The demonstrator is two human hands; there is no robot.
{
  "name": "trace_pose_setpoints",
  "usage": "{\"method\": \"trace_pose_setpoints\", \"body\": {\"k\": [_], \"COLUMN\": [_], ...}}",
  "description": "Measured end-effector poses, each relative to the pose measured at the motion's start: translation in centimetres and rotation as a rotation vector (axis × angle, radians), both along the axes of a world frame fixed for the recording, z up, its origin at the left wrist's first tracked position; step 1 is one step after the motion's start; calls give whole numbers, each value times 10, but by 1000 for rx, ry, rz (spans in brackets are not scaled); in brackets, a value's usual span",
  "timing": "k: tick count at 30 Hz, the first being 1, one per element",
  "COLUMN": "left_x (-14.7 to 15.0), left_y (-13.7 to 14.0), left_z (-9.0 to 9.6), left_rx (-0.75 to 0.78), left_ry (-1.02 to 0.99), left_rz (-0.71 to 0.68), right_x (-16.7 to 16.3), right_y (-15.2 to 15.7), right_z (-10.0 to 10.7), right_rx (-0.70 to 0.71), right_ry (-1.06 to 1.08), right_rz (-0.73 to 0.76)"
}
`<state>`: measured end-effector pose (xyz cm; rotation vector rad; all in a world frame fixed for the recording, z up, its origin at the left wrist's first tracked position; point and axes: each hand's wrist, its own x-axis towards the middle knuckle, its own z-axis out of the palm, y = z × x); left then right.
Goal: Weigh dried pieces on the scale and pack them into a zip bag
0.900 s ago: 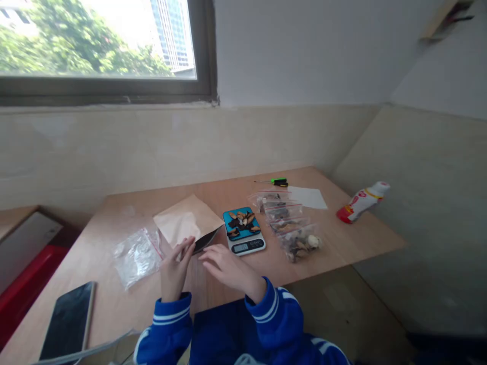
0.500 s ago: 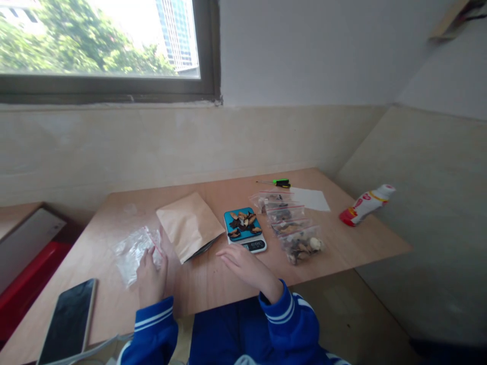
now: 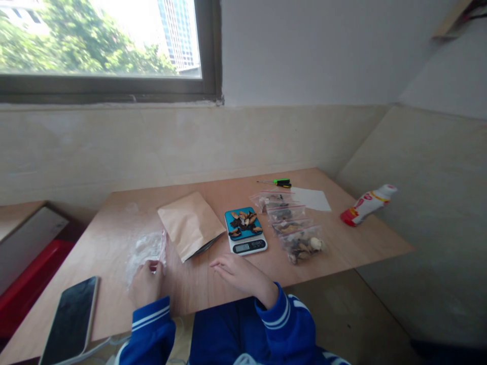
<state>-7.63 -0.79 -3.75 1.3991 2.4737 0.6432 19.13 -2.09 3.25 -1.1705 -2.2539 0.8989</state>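
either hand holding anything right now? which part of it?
The left hand pinches the clear zip bag at its near corner, by the red zip strip. The right hand rests on the table, fingers spread, holding nothing.

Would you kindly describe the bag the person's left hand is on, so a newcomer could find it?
On the wooden table, look left of the brown paper pouch. The empty clear zip bag lies under the left hand; unlike the filled bags right of the scale, it holds nothing.
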Motion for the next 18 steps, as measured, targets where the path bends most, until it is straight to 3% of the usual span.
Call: {"method": "trace_pose_setpoints", "body": {"k": [3,5,8,10,14,16,18], "left_x": [9,23,50,70,103,115,123], "left_y": [-8,-17,-29,-36,-42,-42,-39], "left_z": [15,32,58,71,72,66,61], "left_rx": [171,378,603,720,814,809,873], "left_ry": [-41,-22,-33,-71,-228,-339,-461], "left_rz": [58,68,-76,-269,-533,-562,-480], "right_x": [-7,-14,-26,-34,-41,-38,-30], "right_y": [-3,-5,-6,-7,-5,0,5], "right_z": [5,10,16,20,21,15,5], "right_rx": [-43,-84,-138,-166,-238,-269,-291], "right_ry": [59,169,377,478,610,635,618], "right_rz": [12,-16,-111,-176,-250,-281,-350]}}
